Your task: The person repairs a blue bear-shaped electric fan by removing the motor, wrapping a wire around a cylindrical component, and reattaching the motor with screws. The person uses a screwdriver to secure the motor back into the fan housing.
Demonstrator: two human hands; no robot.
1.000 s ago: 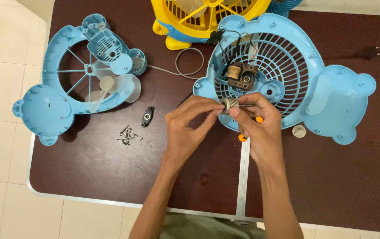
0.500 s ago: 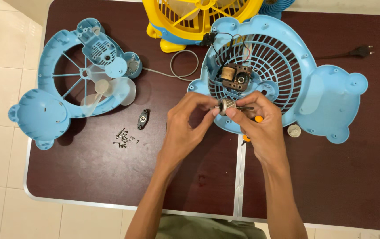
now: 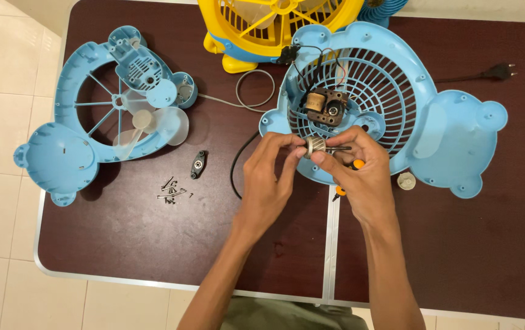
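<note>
Silvery metal, ribbed and cylindrical: the small motor rotor (image 3: pixel 315 146) with its thin dark shaft pointing right, long axis lying crosswise, is held between both hands just above the lower rim of the blue fan housing (image 3: pixel 397 104). The left hand (image 3: pixel 268 177) pinches the rotor's left end with fingertips closed on it; the right hand (image 3: pixel 360 174) grips the shaft side from the right, fingers likewise closed. Both are equally near. The brown motor block (image 3: pixel 323 107) sits just beyond. Loose screws (image 3: pixel 171 190) lie well left on the dark worktop (image 3: pixel 152 244).
</note>
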